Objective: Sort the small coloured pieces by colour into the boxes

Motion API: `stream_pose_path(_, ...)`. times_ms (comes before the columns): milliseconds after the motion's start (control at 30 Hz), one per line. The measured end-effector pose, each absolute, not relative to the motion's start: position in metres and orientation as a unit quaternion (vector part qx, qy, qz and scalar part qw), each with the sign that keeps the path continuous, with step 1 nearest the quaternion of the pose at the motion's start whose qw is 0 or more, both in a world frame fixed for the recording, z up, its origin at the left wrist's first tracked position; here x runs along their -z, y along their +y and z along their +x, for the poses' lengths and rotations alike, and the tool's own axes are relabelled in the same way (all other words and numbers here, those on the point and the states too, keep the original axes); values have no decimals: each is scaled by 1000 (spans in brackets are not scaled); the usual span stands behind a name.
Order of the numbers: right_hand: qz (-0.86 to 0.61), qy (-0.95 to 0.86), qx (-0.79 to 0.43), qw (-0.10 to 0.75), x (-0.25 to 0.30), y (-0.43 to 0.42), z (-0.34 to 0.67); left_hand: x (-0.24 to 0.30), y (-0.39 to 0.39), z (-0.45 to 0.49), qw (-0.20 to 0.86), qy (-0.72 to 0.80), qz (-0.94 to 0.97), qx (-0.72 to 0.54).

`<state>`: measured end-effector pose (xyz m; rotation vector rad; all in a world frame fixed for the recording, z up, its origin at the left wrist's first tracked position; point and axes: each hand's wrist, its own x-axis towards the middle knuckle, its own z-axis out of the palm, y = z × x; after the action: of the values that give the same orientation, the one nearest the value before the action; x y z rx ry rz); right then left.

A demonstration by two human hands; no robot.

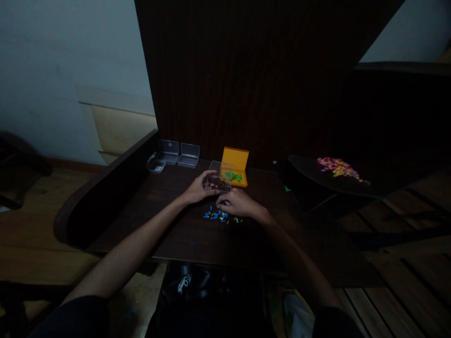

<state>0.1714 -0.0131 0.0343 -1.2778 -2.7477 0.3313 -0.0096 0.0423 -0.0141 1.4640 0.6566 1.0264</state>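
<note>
My left hand (198, 188) is curled round the left side of a small clear plastic box (219, 183) that stands on the dark table (169, 234). My right hand (237, 203) rests just in front of that box, fingers pinched together over a scatter of several small blue and yellow beads (220, 216); what the fingertips hold is too small to make out. Behind the clear box an orange box (235, 169) lies open with green beads inside.
Two clear lidded boxes (178, 154) and a small tray (157, 165) sit at the table's far left. A pile of pink and yellow beads (337, 167) lies on a dark surface to the right. A tall dark panel (246, 70) stands behind the table.
</note>
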Motion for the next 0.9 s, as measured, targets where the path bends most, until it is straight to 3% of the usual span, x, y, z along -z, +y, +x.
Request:
stream_pose_path(200, -439, -892, -97, -43, -27, -14, 163, 14, 43, -10, 567, 297, 630, -441)
stream_pose_path(500, -446, -889, -82, -61, -26, -18, 157, 16, 44, -10, 560, 286, 639, -442)
stream_pose_path(900, -447, -877, -116, 133, -60, 2, 179, 15, 39, -7, 596, 258, 623, -437)
